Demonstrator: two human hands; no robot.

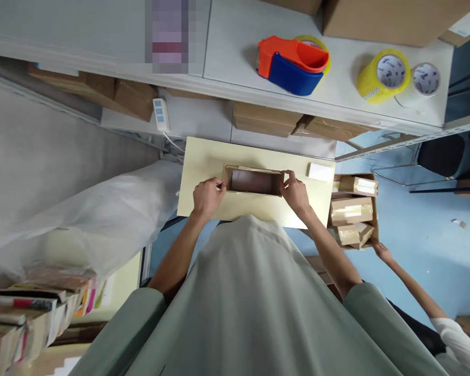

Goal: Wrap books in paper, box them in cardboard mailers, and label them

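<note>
A small, narrow cardboard box (254, 181) stands on the pale yellow tabletop (199, 156) in front of me, its top side uncovered so that I look down into its brown inside. My left hand (209, 197) is closed, thumb and fingers pinching the box at its left end. At the opposite end, my right hand (295, 194) grips the right edge between thumb and fingers. A small white box or block (320, 172) lies on the tabletop just right of my right hand.
An orange and blue tape dispenser (292, 65) and yellow tape rolls (384, 75) sit on the grey shelf above. Right of the table, a large carton (376, 214) holds several boxes; another person's hand (383, 253) touches it. Plastic sheeting (133, 209) bulges at left. A power strip (161, 115) hangs behind.
</note>
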